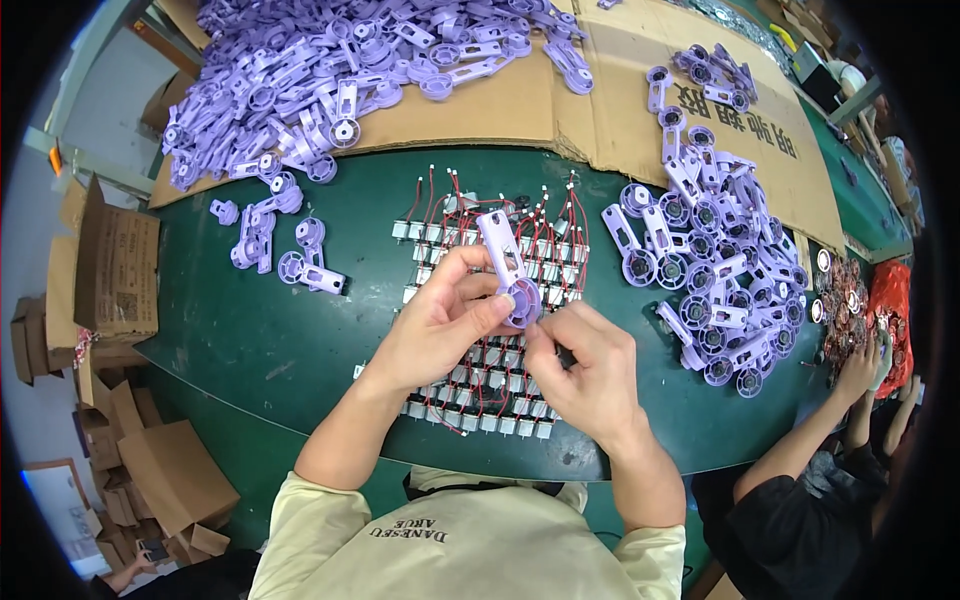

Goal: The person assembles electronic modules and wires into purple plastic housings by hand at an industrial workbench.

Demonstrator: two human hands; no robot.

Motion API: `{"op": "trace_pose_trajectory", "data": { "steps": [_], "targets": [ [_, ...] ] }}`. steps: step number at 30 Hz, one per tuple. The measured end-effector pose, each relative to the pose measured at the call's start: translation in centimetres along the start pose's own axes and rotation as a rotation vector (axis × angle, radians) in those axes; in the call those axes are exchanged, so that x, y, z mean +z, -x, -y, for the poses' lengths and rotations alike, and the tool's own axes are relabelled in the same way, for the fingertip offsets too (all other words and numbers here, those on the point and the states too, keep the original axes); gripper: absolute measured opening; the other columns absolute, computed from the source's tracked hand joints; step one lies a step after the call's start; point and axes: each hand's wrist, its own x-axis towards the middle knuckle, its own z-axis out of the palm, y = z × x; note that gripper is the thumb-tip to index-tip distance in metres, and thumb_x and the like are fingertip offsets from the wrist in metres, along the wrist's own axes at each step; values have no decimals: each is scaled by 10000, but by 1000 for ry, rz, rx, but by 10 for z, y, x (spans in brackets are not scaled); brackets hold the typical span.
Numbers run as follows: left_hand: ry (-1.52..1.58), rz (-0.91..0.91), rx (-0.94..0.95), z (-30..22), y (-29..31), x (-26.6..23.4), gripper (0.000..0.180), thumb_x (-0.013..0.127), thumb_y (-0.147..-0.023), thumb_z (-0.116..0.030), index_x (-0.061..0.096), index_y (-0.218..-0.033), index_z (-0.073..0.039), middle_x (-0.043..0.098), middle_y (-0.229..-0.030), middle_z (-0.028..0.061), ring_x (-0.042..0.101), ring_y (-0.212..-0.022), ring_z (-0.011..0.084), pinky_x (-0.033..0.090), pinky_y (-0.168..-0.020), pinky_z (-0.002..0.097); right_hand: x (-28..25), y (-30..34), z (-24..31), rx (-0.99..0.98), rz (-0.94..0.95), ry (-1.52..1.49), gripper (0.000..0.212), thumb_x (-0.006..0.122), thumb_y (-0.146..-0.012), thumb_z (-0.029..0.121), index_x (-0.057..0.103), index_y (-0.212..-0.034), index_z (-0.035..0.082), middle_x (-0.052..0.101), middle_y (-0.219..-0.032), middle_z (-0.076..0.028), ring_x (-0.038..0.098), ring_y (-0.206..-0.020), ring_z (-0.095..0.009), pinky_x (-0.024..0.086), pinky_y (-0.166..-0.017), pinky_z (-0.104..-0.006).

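Note:
My left hand [437,328] grips a purple plastic housing [505,252] with a long slotted handle and a round ring at its lower end. The handle points up and slightly left, and my thumb presses at the ring. Close against the ring, my right hand [592,372] is closed in a pinch. What its fingertips hold, if anything, is hidden. Beneath both hands, rows of small silver motors [526,428] with red wires and white plugs lie on the green table [240,350].
A large heap of purple housings [270,90] covers cardboard [470,115] at the far left. A second pile [735,300], with dark round centres, lies right. Beyond it are copper-coloured parts [843,300], a red bag [890,300] and a co-worker's hand [860,368]. Cardboard boxes [125,270] stand left.

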Motion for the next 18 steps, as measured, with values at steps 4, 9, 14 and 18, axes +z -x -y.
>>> {"op": "trace_pose_trajectory", "data": {
  "steps": [4,9,14,18],
  "targets": [
    [-18,-12,5,4,0,-2,290,549,-982,-121,423,-1229,-35,610,-1146,116,600,-1062,180,540,-910,370,1,2,-2,11,50,-18,61,671,-801,46,615,-783,28,567,-654,-96,572,-529,-241,453,-469,-343],
    [25,-32,-5,0,0,-2,272,551,-981,-121,437,-1215,-42,603,-1156,122,604,-1061,183,543,-911,369,6,2,-4,174,-84,0,113,669,-846,68,619,-938,27,630,-736,-102,606,-538,-241,473,-480,-343],
    [35,-7,-26,4,1,1,259,538,-987,-119,437,-1216,-53,601,-1160,123,603,-1060,179,546,-903,364,9,3,-4,216,-96,71,145,674,-851,82,631,-986,52,633,-753,-96,612,-554,-262,483,-491,-357],
    [15,-1,-39,7,-1,4,254,528,-991,-114,433,-1219,-57,599,-1164,125,602,-1062,182,548,-904,363,11,3,-7,89,-144,120,123,689,-840,89,644,-952,66,615,-756,-87,608,-556,-270,488,-491,-368]
  ]
}}
